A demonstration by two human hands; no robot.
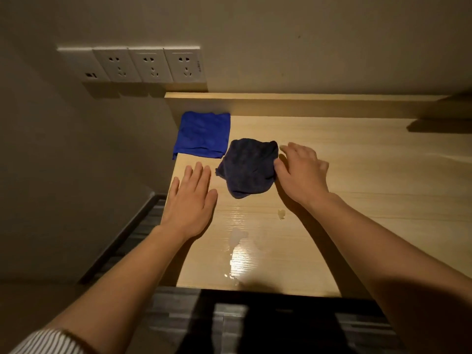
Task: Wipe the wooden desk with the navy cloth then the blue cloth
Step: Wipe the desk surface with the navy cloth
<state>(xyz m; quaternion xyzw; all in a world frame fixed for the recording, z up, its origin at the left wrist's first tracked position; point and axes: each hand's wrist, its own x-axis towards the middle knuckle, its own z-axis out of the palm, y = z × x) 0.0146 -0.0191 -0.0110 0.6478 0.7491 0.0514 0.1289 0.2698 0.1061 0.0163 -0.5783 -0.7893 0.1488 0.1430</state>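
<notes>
The navy cloth lies crumpled on the wooden desk, left of centre. My right hand rests at its right edge, thumb touching the fabric, fingers spread and not gripping. My left hand lies flat and open on the desk just left of the navy cloth, not touching it. The blue cloth sits folded flat at the desk's far left corner, against the back ledge. A wet smear and a small pale blob mark the desk near its front edge.
A row of white wall sockets sits above the desk's left end. A raised wooden ledge runs along the back. The desk's left edge drops to a dark striped floor. The front edge is close to my body.
</notes>
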